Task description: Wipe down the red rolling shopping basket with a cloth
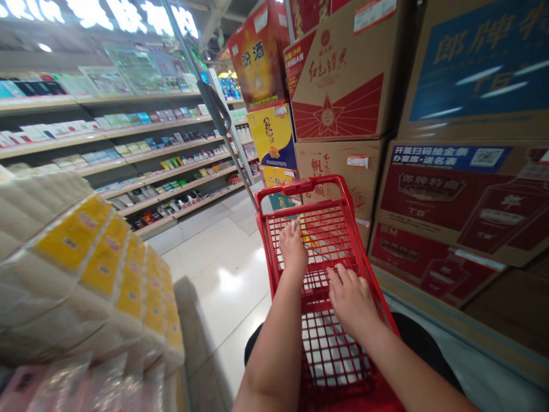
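A red plastic shopping basket or cart (369, 264) with a grid of openings stretches ahead of me, its raised bar at the far end. My left hand (293, 247) is over the grid's left part, fingers bent and pointing forward; whether they grip the grid is not visible. Nearer to me, my right hand (350, 297) rests at the grid's right side with its fingers apart and slightly curled, holding nothing. White floor shows through the openings below.
Stacked cartons (338, 86) rise close on the right and ahead. Wrapped packs with yellow labels (132, 286) stand at the left. Beyond the tiled floor (214, 257) are long shelves (141, 129) of small goods. A metal pole (235, 154) leans behind the red frame.
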Demonstrator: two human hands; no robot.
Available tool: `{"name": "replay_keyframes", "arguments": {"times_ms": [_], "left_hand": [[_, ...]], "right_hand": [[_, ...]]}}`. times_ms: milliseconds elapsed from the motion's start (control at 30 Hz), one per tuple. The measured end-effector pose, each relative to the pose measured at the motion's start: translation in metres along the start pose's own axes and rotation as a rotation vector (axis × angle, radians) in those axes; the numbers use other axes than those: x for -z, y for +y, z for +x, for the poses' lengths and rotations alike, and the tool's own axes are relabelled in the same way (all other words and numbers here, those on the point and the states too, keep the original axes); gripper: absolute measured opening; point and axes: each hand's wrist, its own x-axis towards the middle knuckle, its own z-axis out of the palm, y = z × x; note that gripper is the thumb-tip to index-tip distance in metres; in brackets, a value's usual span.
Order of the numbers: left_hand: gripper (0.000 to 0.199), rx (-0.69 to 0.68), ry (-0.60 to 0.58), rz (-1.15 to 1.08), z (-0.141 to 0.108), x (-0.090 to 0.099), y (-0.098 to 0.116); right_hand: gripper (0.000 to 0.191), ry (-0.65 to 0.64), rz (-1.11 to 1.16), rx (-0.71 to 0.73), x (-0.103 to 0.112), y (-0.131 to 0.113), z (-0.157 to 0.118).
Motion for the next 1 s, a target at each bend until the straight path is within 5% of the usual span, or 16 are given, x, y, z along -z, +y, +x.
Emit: {"name": "replay_keyframes", "arguments": {"times_ms": [100,267,433,600,767,933,1000], "left_hand": [[0.056,-0.201,-0.058,-0.095,0.003,-0.003,0.000],[0.049,0.163,0.089,-0.074,0.010,-0.004,-0.012],[0.052,-0.114,0.044,-0.164,0.008,-0.006,-0.011],[0.053,0.168,0.133,-0.130,0.009,-0.004,-0.016],[0.059,-0.258,-0.016,-0.300,0.003,-0.007,-0.006],[0.050,0.112,0.102,-0.167,0.003,-0.004,-0.011],[0.052,0.045,0.072,-0.168,0.002,-0.003,-0.007]], "right_hand": [[0.045,0.003,0.003,-0.001,-0.002,0.001,0.001],[0.045,0.012,-0.001,0.000,-0.003,0.002,0.002],[0.045,0.003,0.012,-0.015,-0.003,0.001,0.002],[0.045,0.006,0.010,-0.014,-0.003,0.000,0.002],[0.045,-0.003,-0.013,-0.011,-0.003,0.001,0.003],[0.046,-0.002,-0.011,-0.020,-0.004,0.002,0.003],[0.046,-0.007,-0.009,-0.026,-0.005,0.004,0.004]]}}
